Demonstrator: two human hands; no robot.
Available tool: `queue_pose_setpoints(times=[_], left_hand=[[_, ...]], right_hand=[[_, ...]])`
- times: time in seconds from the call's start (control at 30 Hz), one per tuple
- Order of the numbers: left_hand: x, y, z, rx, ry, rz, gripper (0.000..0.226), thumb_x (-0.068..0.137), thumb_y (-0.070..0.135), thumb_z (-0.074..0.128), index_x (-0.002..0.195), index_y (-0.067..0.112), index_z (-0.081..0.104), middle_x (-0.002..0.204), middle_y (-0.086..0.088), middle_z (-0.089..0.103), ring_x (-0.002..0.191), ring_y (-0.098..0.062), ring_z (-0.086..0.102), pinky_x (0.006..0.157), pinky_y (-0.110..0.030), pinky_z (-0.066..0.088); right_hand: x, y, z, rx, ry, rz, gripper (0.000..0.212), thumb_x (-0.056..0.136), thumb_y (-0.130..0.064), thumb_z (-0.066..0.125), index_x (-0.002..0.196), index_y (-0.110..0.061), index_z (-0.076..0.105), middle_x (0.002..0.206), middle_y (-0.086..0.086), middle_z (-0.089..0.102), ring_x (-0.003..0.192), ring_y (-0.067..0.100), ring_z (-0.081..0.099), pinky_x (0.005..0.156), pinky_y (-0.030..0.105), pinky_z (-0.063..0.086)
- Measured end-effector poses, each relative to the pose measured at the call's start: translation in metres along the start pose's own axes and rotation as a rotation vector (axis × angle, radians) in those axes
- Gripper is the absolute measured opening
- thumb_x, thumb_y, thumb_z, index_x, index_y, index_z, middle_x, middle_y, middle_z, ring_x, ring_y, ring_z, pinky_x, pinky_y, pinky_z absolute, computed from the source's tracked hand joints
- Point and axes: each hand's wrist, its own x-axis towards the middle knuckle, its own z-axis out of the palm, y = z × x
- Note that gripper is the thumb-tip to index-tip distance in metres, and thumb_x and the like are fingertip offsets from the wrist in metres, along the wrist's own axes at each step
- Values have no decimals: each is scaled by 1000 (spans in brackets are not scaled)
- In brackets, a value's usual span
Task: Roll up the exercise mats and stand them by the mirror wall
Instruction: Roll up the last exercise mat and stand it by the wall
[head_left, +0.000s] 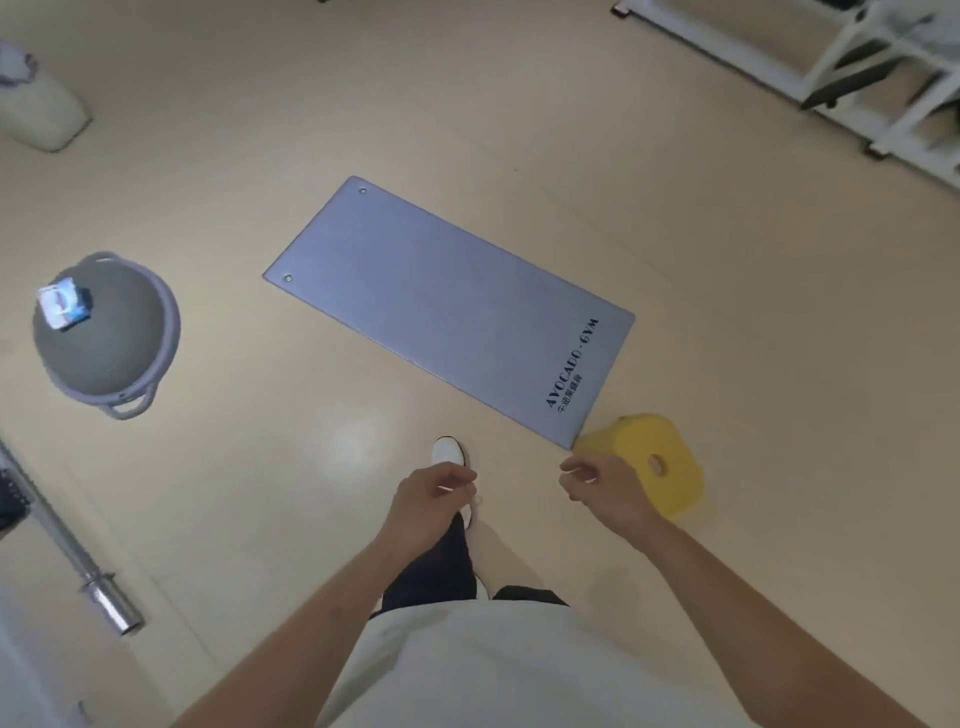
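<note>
grey mat (447, 306) lies flat, seemingly unrolled.

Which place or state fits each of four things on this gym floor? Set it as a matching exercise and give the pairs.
Things:
1. exercise mat
2. foam block
3. balance dome
4. barbell

Places and states:
A. yellow, at the mat's near corner
B. lies along the floor, lower left
C. unrolled, flat
D. carries a small packet on top

Pairs: 1-C, 2-A, 3-D, 4-B
</note>
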Motion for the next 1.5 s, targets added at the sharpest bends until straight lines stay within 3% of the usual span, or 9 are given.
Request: queue_pose_setpoints(times=[0.13, 0.37, 0.63, 0.77, 0.9, 1.07, 1.2, 1.3, 1.5], left_hand=[[64, 42, 18, 27, -93, 37, 11, 94, 26, 70, 103, 30, 76, 103, 14, 74, 91, 1, 68, 83, -18, 50], [184, 113, 21, 54, -153, 55, 15, 94, 22, 69, 107, 23, 77, 104, 7, 73, 95, -5, 67, 77, -10, 44], [257, 169, 27, 66, -204, 22, 12, 94, 24, 70, 103, 29, 77, 103, 10, 73, 98, -5, 66, 96, -28, 49], [284, 186, 43, 33, -176, -7, 12, 93, 26, 71, 103, 31, 76, 103, 7, 73, 97, -14, 69, 98, -34, 51], [320, 213, 72, 26, -135, -32, 13, 94, 26, 69, 104, 32, 74, 102, 9, 73, 95, -16, 70, 94, -34, 52], [382, 236, 129, 61, -68, -108, 18, 95, 28, 66, 112, 26, 74, 108, 6, 73, 102, -16, 68, 95, -36, 53], [423, 242, 181, 27, 76, -227, 20, 96, 29, 65, 114, 26, 73, 109, 6, 71, 104, -17, 66, 97, -37, 51], [439, 239, 219, -49, 121, -306, 19, 95, 30, 66, 113, 27, 72, 107, 5, 71, 102, -19, 68, 99, -39, 51], [450, 227, 281, -115, 148, -337, 27, 98, 31, 63, 122, 22, 71, 109, 6, 68, 102, -16, 63, 97, -36, 50]], right_hand=[[26, 12, -38, 35, 81, 133, 12, 93, -20, 73, 105, -17, 73, 84, -2, 71, 72, 10, 68, 70, 9, 44], [110, -20, -115, 77, 195, 256, 9, 92, -18, 70, 101, -19, 73, 88, -1, 75, 77, 19, 73, 81, 36, 56], [156, -36, -180, -10, 192, 293, 14, 92, -26, 69, 106, -24, 73, 88, -2, 76, 61, 1, 66, 85, 36, 59], [188, -41, -213, -16, 163, 299, 13, 93, -25, 70, 105, -24, 73, 92, -2, 76, 77, 16, 73, 88, 40, 59], [239, -47, -257, -63, 100, 266, 16, 95, -22, 66, 111, -24, 69, 102, -5, 71, 84, 15, 72, 70, 27, 52], [341, -26, -308, -171, -52, 157, 16, 95, -23, 69, 111, -23, 70, 102, -1, 71, 92, 19, 70, 75, 23, 52], [423, -1, -342, -367, -237, 83, 25, 96, -26, 66, 119, -19, 69, 107, -4, 69, 97, 16, 65, 88, 30, 51], [470, 14, -363, -509, -334, 47, 29, 95, -28, 67, 123, -20, 67, 108, -4, 68, 96, 15, 61, 83, 27, 45], [521, 32, -375, -650, -419, -26, 34, 95, -33, 68, 126, -19, 66, 116, 2, 71, 102, 19, 63, 90, 31, 49]])
